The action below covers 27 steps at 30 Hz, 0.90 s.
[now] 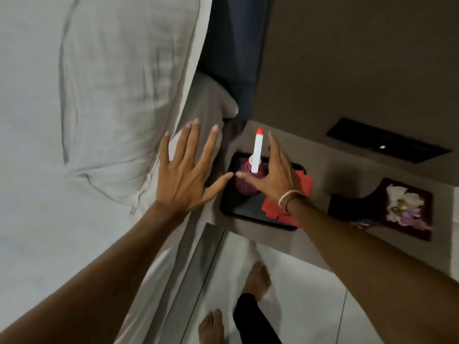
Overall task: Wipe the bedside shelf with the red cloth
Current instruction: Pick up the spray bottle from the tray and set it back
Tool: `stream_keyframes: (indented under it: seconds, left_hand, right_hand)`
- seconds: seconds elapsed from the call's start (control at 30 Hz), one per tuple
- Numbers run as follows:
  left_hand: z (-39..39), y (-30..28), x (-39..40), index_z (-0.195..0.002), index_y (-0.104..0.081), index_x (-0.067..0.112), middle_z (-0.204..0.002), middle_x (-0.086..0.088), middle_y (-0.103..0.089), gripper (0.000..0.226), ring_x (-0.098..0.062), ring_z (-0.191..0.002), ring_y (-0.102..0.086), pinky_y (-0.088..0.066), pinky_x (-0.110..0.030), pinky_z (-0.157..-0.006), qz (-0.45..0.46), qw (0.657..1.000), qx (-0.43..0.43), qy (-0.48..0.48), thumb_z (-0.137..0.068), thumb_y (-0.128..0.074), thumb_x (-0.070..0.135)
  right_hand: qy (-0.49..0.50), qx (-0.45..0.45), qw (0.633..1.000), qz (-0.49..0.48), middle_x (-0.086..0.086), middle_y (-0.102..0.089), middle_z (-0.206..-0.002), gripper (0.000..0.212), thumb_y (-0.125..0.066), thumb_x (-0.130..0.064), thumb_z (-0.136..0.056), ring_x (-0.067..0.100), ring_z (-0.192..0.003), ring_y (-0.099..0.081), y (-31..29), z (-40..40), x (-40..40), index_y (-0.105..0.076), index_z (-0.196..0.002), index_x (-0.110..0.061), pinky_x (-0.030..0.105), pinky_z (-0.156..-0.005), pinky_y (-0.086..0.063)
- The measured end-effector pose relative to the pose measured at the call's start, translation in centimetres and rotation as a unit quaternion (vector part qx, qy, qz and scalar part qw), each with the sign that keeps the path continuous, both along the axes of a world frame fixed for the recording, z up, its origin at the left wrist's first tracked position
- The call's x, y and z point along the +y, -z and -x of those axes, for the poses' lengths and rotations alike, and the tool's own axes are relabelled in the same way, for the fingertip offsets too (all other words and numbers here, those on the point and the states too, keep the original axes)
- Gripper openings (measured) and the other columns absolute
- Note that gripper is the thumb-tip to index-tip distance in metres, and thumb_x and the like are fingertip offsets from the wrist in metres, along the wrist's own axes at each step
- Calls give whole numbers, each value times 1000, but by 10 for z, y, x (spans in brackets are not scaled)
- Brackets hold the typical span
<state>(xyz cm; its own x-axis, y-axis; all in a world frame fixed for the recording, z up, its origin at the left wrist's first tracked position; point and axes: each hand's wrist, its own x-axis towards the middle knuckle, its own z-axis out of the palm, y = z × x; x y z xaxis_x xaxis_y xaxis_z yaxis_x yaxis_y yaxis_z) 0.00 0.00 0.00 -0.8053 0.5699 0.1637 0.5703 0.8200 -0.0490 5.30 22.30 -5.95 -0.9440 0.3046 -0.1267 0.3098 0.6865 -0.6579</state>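
Observation:
A black tray rests on the grey-brown bedside shelf. In the tray stands a spray bottle with a dark red body and a white nozzle tipped in orange. The red cloth lies folded in the tray's right part, half under my wrist. My right hand hovers over the bottle and cloth with fingers spread, holding nothing. My left hand is spread flat over the bed's edge, its thumb reaching toward the tray.
A white pillow and bedding fill the left. On the shelf to the right lies a dark card with a flower picture, and a black panel sits further back. My bare feet stand on the white tiled floor below.

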Motion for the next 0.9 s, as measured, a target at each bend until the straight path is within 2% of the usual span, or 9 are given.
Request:
stream_keyframes:
  seconds: [0.1,0.17,0.23,0.33,0.43,0.53,0.63,0.77,0.9]
  left_hand:
    - [2,8,2,-164,-14,25,-170,-15,-22,88,-28,-158,-22,-15,-61,-125,13,999,-18,-30,-94,-24,77]
    - [-2,12,-3,-164,-18,23,-170,-15,-25,84,-28,-157,-25,-16,-61,-125,6,999,-9,-50,-96,-24,73]
    - [-8,11,-12,-162,-25,20,-167,-16,-32,80,-30,-155,-32,-20,-62,-124,4,998,1,-61,-99,-25,68]
    - [-15,4,-23,-159,-33,16,-161,-19,-41,76,-33,-149,-40,-23,-61,-123,10,998,16,-59,-101,-27,64]
    - [-29,-5,-18,-157,-35,16,-158,-20,-45,77,-34,-148,-41,-21,-62,-123,20,999,-13,-47,-100,-22,66]
    - [-53,-2,-4,-153,-41,13,-154,-21,-48,80,-35,-145,-44,-21,-63,-122,30,999,-40,-15,-99,-18,67]
    - [-81,7,9,-148,-46,10,-149,-22,-52,78,-36,-141,-48,-23,-64,-121,41,998,-46,26,-99,-24,66]
    - [-117,26,21,-144,-51,9,-143,-22,-57,71,-37,-134,-54,-27,-63,-117,25,997,-24,72,-100,-32,61]
    - [-139,43,29,-144,-50,9,-139,-22,-58,69,-38,-130,-55,-31,-64,-115,30,993,-13,110,-100,-36,60]
  right_hand:
    - [3,96,995,19,14,-56,-142,91,-75,-56,-84,26,-127,-59,-2,31,-19,-39,-151,-6,33,-107,-50]
    - [46,173,984,-11,16,-67,-112,49,-68,-39,-95,29,-99,-68,-10,46,-30,-61,-123,1,40,-88,-56]
    - [77,203,976,-7,15,-68,-94,31,-65,-30,-99,28,-83,-67,-15,43,-35,-66,-99,1,38,-75,-54]
    - [102,215,971,-23,12,-68,-85,30,-60,-29,-100,25,-74,-65,-26,21,-36,-66,-90,-1,22,-67,-45]
    - [123,216,967,-53,9,-68,-75,38,-50,-35,-101,23,-65,-65,-34,-27,-37,-66,-87,-3,32,-60,-53]
    - [184,212,960,-19,2,-59,-61,29,-57,-28,-100,21,-50,-57,-27,-93,-37,-58,-75,-13,36,-46,-48]
    - [255,166,952,30,-12,-50,-59,31,-53,-39,-102,8,-51,-52,-12,-159,-31,-50,-75,-22,31,-51,-44]
    - [317,124,940,-30,3,-60,-65,39,-51,-39,-101,24,-58,-59,4,-236,-14,-59,-79,-9,42,-57,-52]
    - [362,93,926,-56,5,-65,-69,29,-57,-32,-102,23,-58,-64,13,-276,1,-63,-84,-10,42,-55,-56]
